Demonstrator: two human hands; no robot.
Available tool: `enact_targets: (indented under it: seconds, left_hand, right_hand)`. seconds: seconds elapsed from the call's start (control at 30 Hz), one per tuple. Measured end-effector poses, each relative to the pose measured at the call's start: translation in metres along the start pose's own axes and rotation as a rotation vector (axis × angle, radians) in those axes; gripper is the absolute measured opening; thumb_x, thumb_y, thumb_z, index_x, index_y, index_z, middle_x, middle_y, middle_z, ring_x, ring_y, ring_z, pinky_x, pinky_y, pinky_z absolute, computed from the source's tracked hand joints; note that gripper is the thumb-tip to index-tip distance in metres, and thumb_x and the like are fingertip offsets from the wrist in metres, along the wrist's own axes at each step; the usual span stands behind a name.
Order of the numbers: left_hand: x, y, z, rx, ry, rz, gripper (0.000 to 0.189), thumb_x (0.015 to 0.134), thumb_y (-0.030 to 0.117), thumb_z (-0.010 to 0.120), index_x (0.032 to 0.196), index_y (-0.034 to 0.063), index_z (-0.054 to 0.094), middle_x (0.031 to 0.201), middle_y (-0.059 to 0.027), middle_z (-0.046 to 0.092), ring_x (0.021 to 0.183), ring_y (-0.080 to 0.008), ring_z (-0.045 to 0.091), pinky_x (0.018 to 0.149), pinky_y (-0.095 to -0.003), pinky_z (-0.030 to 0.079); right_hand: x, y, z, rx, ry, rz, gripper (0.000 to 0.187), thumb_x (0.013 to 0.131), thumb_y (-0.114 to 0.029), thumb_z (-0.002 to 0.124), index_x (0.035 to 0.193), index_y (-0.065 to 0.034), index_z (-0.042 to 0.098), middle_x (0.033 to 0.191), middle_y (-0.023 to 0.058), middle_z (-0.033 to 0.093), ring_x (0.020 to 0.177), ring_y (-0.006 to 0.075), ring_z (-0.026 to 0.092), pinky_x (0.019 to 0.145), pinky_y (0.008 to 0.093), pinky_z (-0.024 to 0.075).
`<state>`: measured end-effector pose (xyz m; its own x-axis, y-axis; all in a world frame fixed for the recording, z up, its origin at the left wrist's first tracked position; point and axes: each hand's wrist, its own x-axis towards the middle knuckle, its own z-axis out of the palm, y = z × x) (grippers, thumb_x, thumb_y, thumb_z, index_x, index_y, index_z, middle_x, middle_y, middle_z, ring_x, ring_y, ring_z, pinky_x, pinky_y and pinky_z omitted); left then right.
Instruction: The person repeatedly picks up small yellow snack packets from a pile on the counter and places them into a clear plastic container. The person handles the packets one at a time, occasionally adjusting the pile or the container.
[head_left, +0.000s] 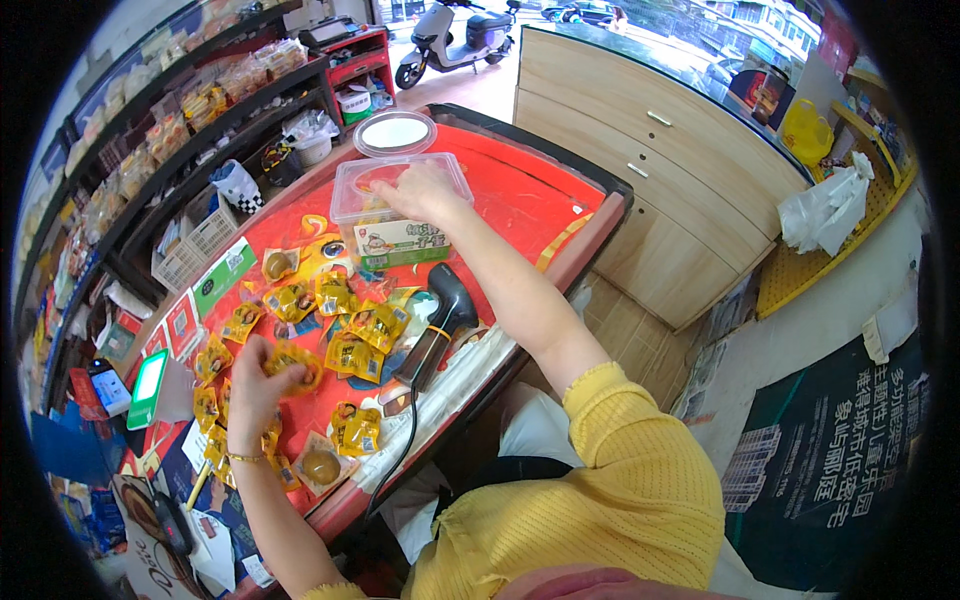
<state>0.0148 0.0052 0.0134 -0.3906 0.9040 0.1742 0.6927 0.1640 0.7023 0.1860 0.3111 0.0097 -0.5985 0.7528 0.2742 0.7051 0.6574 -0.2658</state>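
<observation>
My left hand (253, 394) has its thumb and fingers around a yellow snack packet (304, 373), slightly blurred. Over the open top of a clear plastic box (347, 196) is my right hand (421, 189), its fingers partly inside; whether they hold anything is hidden. A printed green and white label (401, 244) covers the box's front, and some yellow shows through its wall. Several similar yellow packets (379, 324) lie scattered on the red tabletop (517, 195). Two clear packets with a brown egg-like item lie among them, one at the front (321, 466) and one farther back (280, 265).
A black handheld barcode scanner (442, 319) lies right of the packets, its cable running over the front edge. A round clear lid (395, 133) sits behind the box. Payment device (148, 390) stands at left. Snack shelves (180, 135) line the left; a wooden cabinet (637, 150) stands right.
</observation>
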Motion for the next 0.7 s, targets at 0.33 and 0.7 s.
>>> enact_targets:
  seconds: [0.33, 0.7]
  left_hand:
    - [0.007, 0.005, 0.023, -0.713, 0.149, 0.070, 0.022, 0.084, 0.000, 0.064, 0.096, 0.0065, 0.046, 0.089, 0.0007, 0.053, 0.083, -0.0068, 0.055, 0.073, -0.0211, 0.047]
    - [-0.003, 0.015, 0.024, -0.143, -0.027, 0.206, 0.040, 0.079, 0.008, 0.071, 0.113, 0.0012, 0.051, 0.098, -0.0078, 0.059, 0.088, -0.0125, 0.059, 0.071, -0.0264, 0.050]
  right_hand:
    - [-0.064, -0.083, -0.016, 0.836, -0.278, -0.727, 0.051, 0.084, -0.039, 0.062, 0.120, -0.0029, 0.056, 0.105, 0.0146, 0.063, 0.096, 0.0269, 0.060, 0.085, 0.0364, 0.0468]
    - [-0.044, -0.061, -0.025, 0.971, 0.258, -0.418, 0.045, 0.078, -0.027, 0.071, 0.112, -0.0022, 0.054, 0.094, 0.0103, 0.066, 0.084, 0.0181, 0.064, 0.075, 0.0319, 0.0505]
